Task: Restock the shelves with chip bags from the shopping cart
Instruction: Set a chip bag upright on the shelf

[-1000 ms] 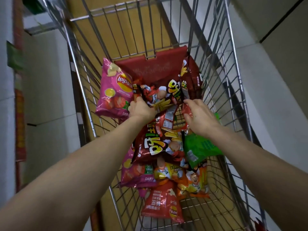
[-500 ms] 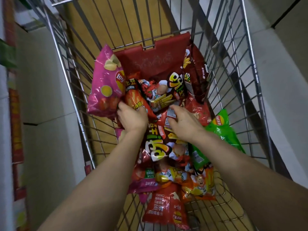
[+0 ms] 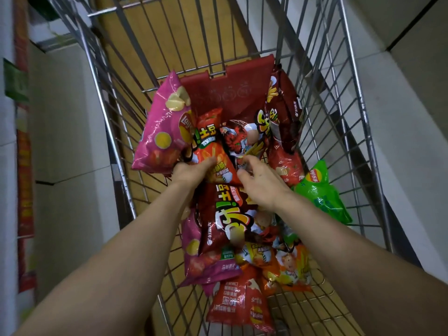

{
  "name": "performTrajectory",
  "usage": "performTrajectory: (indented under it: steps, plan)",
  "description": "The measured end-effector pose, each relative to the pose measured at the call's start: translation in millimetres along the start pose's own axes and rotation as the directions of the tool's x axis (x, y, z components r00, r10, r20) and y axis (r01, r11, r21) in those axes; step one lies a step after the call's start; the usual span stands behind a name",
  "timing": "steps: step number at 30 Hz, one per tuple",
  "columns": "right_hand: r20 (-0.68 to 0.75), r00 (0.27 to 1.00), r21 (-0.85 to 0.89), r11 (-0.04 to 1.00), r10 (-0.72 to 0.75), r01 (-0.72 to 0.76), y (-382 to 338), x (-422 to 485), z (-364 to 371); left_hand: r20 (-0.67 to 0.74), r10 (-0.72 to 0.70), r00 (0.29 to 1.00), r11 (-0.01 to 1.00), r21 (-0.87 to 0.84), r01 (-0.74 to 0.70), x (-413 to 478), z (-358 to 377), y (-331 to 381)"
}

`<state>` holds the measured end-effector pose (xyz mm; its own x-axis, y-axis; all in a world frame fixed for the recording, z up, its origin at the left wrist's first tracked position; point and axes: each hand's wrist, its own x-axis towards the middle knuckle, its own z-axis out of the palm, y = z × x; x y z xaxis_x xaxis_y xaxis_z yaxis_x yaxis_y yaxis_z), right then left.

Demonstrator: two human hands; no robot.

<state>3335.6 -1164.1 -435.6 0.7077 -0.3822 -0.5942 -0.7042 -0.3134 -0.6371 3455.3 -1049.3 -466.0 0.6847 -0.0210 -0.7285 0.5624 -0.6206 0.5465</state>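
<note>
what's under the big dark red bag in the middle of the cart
A pink bag sticks out from under the dark red bag on its left, orange bags at its near end. Whatever else lies beneath it is covered.

A wire shopping cart (image 3: 327, 141) holds a loose heap of chip bags, with a red plastic flap (image 3: 225, 93) across its far end. At the far left a pink Lay's bag (image 3: 162, 132) tilts beside the left wall, with an orange-red fries bag (image 3: 211, 146) just to its right. A dark red bag (image 3: 283, 112) stands at the far right corner, a red bag (image 3: 286, 166) below it. A green Lay's bag (image 3: 320, 197) leans on the right wall. In the middle a large dark red bag (image 3: 225, 214) overlaps a second pink bag (image 3: 201, 263). Orange bags (image 3: 291, 265) lie near right, and a red Lay's bag (image 3: 240, 306) lies nearest.
</note>
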Motion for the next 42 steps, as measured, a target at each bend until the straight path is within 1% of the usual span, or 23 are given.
performTrajectory:
  steps: [3, 5, 8, 11, 14, 16, 17, 19, 21, 23, 24, 25, 26, 27, 28, 30, 31, 32, 34, 36, 38, 40, 42]
  plan:
    - [-0.072, 0.997, 0.046, 0.999, 0.002, 0.001, -0.2, -3.6, -5.0, -0.051, 0.055, 0.997, 0.998, -0.008, -0.056, -10.3, -1.9, -1.2]
    - [-0.125, 0.992, 0.081, 0.997, 0.017, -0.007, 0.3, -5.7, -10.5, -0.046, 0.125, 0.991, 0.990, -0.053, -0.127, -24.0, -0.5, -0.4]
    - [-0.130, 0.987, 0.193, 0.979, 0.096, -0.070, 2.2, -11.2, -22.4, 0.124, 0.199, 0.972, 0.971, -0.162, -0.178, -46.1, 4.2, 4.5]
    - [-0.058, 0.990, 0.337, 0.936, 0.128, -0.101, 3.3, -22.5, -41.3, 0.337, 0.204, 0.919, 0.965, -0.229, -0.130, -54.7, 8.8, 13.4]
    - [-0.044, 0.995, 0.399, 0.915, 0.087, -0.062, 3.1, -32.7, -60.6, 0.514, 0.184, 0.838, 0.969, -0.236, -0.069, -68.6, 11.6, 29.2]
    - [-0.047, 0.998, 0.435, 0.901, 0.040, -0.016, 1.7, -37.6, -72.4, 0.627, 0.175, 0.760, 0.959, -0.283, 0.013, -74.2, 11.6, 35.8]
    - [-0.050, 0.998, 0.436, 0.900, 0.023, 0.001, 1.1, -39.3, -78.2, 0.669, 0.164, 0.725, 0.952, -0.301, 0.063, -77.8, 10.7, 38.4]
    - [-0.052, 0.999, 0.438, 0.899, -0.007, 0.029, -0.7, -44.1, -85.7, 0.696, 0.150, 0.702, 0.947, -0.304, 0.099, -83.9, 9.9, 40.5]
    - [-0.062, 0.998, 0.449, 0.893, -0.004, 0.032, 0.9, -46.7, -86.1, 0.696, 0.158, 0.700, 0.950, -0.301, 0.085, -87.7, 12.3, 41.0]
    - [-0.092, 0.996, 0.468, 0.883, 0.018, 0.027, 5.9, -48.9, -81.9, 0.621, 0.161, 0.767, 0.974, -0.224, -0.024, -80.9, 20.4, 36.8]
    - [-0.121, 0.992, 0.467, 0.884, 0.032, 0.028, 10.2, -48.7, -79.1, 0.527, 0.186, 0.829, 0.981, -0.150, -0.125, -77.2, 23.1, 35.1]
    - [-0.153, 0.987, 0.459, 0.888, 0.047, 0.028, 15.0, -47.8, -76.1, 0.386, 0.247, 0.889, 0.968, -0.071, -0.239, -71.9, 24.9, 33.0]
    - [-0.171, 0.983, 0.450, 0.893, 0.063, 0.021, 19.2, -47.2, -73.1, 0.214, 0.330, 0.920, 0.941, 0.007, -0.339, -66.1, 24.0, 31.7]
    - [-0.179, 0.981, 0.449, 0.893, 0.077, 0.012, 22.4, -47.0, -70.6, 0.049, 0.403, 0.914, 0.909, 0.095, -0.406, -58.5, 21.2, 31.3]
    - [-0.178, 0.980, 0.454, 0.891, 0.087, 0.003, 24.2, -47.0, -68.4, -0.089, 0.457, 0.885, 0.877, 0.211, -0.432, -51.8, 16.2, 32.5]
    - [-0.167, 0.981, 0.462, 0.887, 0.101, -0.013, 26.3, -44.0, -64.0, -0.239, 0.483, 0.842, 0.833, 0.421, -0.359, -32.5, 2.8, 35.2]
    - [-0.157, 0.982, 0.458, 0.889, 0.103, -0.020, 25.8, -41.2, -61.9, -0.261, 0.444, 0.857, 0.837, 0.464, -0.292, -20.4, -4.4, 35.8]
    - [-0.142, 0.985, 0.452, 0.892, 0.100, -0.025, 23.2, -38.6, -59.9, -0.268, 0.373, 0.889, 0.863, 0.451, -0.226, -7.1, -9.8, 35.9]
    - [-0.114, 0.989, 0.449, 0.893, 0.090, -0.029, 16.4, -31.6, -54.9, -0.229, 0.203, 0.952, 0.943, 0.307, -0.127, 9.6, -15.1, 37.1]
    - [-0.123, 0.989, 0.418, 0.908, 0.087, -0.028, 10.1, -22.5, -48.7, -0.145, 0.089, 0.985, 0.986, 0.155, -0.066, 12.0, -14.9, 38.3]
    - [-0.156, 0.983, 0.365, 0.930, 0.095, -0.032, 3.8, -14.5, -42.3, -0.067, 0.041, 0.997, 0.997, 0.069, -0.037, 14.7, -14.0, 37.7]
    - [-0.180, 0.977, 0.328, 0.943, 0.116, -0.051, 0.5, -6.0, -36.0, -0.010, -0.006, 1.000, 0.999, 0.044, 0.007, 17.9, -13.0, 34.4]
    - [-0.196, 0.972, 0.298, 0.952, 0.132, -0.069, -2.1, -0.2, -30.3, 0.017, -0.003, 1.000, 1.000, 0.016, 0.003, 14.4, -12.6, 32.5]
